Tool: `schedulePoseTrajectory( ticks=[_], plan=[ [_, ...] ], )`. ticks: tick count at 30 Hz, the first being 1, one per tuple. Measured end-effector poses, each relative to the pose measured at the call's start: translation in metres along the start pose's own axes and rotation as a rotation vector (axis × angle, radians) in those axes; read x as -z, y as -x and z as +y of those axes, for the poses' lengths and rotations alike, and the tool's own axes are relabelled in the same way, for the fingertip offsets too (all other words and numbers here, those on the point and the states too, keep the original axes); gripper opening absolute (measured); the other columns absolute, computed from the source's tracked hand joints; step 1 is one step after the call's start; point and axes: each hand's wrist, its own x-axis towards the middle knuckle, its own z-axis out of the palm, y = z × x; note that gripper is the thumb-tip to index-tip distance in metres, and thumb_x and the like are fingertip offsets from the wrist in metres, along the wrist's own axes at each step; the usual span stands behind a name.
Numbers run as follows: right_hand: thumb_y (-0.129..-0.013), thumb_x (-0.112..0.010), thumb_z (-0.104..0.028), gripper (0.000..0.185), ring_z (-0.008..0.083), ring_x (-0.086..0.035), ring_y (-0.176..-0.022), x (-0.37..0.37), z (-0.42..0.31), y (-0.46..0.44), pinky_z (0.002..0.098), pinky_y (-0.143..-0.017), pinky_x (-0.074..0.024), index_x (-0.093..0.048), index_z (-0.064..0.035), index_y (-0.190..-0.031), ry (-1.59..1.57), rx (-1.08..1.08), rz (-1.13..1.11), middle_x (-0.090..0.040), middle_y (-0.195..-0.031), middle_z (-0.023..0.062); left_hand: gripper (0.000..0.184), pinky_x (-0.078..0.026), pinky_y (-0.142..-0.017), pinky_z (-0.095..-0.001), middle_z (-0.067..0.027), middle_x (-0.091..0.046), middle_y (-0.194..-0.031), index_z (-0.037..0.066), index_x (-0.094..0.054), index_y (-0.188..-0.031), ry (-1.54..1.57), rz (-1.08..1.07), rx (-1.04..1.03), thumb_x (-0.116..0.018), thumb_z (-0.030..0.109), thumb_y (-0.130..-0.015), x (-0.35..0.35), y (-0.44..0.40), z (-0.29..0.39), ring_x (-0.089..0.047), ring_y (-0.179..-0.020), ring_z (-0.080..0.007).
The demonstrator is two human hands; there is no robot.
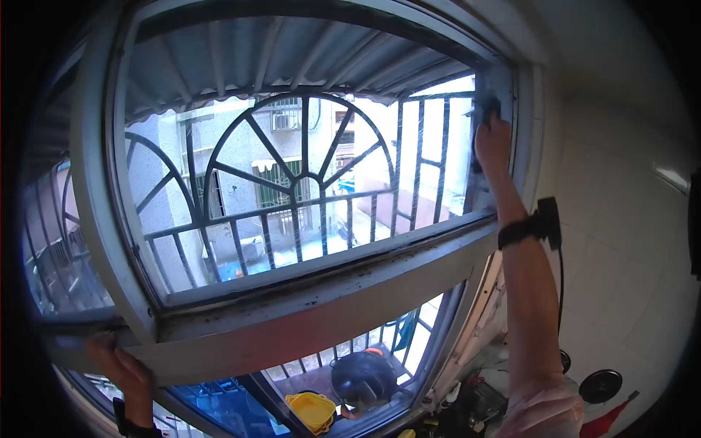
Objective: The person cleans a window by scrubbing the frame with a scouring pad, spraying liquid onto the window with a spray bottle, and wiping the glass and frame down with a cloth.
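High on the right, my right hand (494, 146) is closed around a dark tool (491, 111) against the right edge of the window pane (438, 197). The tool's exact kind is hard to make out, since my fingers cover part of it. Pale slanting streaks and droplets mark the glass. At lower left, my left hand (120, 365) has its fingers hooked over the horizontal window ledge (241, 350). Dark dirt spots the sill (321, 281) above that ledge. Black straps circle both wrists, and a cable hangs from the right one.
Beyond the glass stands a dark metal window grille (303, 197) under a corrugated awning (241, 55). Through the lower opening I see a yellow basket (312, 412) and a round black pan-like object (363, 378). A tiled wall (621, 241) rises on the right, with a pot lid (601, 387) near its base.
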Motion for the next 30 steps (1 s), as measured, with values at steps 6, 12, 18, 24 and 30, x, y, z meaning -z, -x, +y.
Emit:
schedulePoseTrajectory(
  ticks=[6, 12, 18, 24, 30],
  plan=[
    [-0.078, -0.061, -0.001, 0.042, 0.0333, -0.061, -0.095, 0.049, -0.195, 0.085, 0.0418, -0.081, -0.0541, -0.064, -0.0104, -0.119, -0.545, 0.785, 0.235, -0.06, -0.104, 0.0139, 0.025, -0.04, -0.089, -0.0474, -0.0227, -0.054, -0.101, -0.005, -0.052, -0.102, 0.02, -0.016, -0.03, -0.04, 0.016, -0.097, 0.001, -0.002, -0.001, -0.052, -0.096, -0.0386],
    [-0.074, -0.064, -0.005, 0.04, 0.0256, -0.057, -0.099, 0.095, -0.178, 0.178, 0.0384, -0.083, -0.0511, -0.069, -0.0176, -0.112, -0.597, 1.256, -0.57, -0.06, -0.1, 0.0054, 0.024, -0.041, -0.088, -0.048, -0.0225, -0.056, -0.099, -0.005, -0.054, -0.102, 0.034, 0.005, -0.063, -0.042, 0.016, -0.096, 0.001, -0.007, -0.003, -0.054, -0.094, -0.0395],
    [-0.079, -0.053, 0.0, 0.051, 0.0416, -0.052, -0.109, 0.046, 0.048, 0.125, 0.0466, -0.097, -0.044, -0.053, 0.0017, -0.131, -0.124, 0.5, -0.244, -0.051, -0.117, 0.0255, 0.02, -0.042, -0.084, -0.0485, -0.023, -0.057, -0.096, -0.005, -0.055, -0.101, 0.029, 0.021, -0.077, -0.046, 0.009, -0.09, 0.004, -0.014, 0.007, -0.055, -0.09, -0.0402],
    [-0.078, -0.049, 0.007, 0.055, 0.0352, -0.058, -0.104, 0.048, -0.122, 0.107, 0.0369, -0.093, -0.0473, -0.059, -0.0066, -0.13, -0.497, 0.561, 0.095, -0.058, -0.118, 0.0204, 0.017, -0.043, -0.077, -0.0464, -0.0213, -0.058, -0.09, -0.004, -0.057, -0.096, 0.02, 0.092, -0.124, -0.046, 0.006, -0.088, 0.006, -0.026, 0.018, -0.056, -0.083, -0.0386],
    [-0.081, -0.057, 0.001, 0.031, 0.0309, -0.059, -0.096, 0.099, -0.307, 0.201, 0.0388, -0.081, -0.0494, -0.069, -0.0049, -0.108, -0.489, 1.162, -0.224, -0.06, -0.103, 0.0144, 0.01, -0.042, -0.069, -0.0434, -0.0164, -0.06, -0.085, 0.0, -0.06, -0.092, 0.045, 0.19, -0.207, -0.053, 0.005, -0.086, -0.001, -0.024, 0.0, -0.055, -0.074, -0.0361]
  ],
)
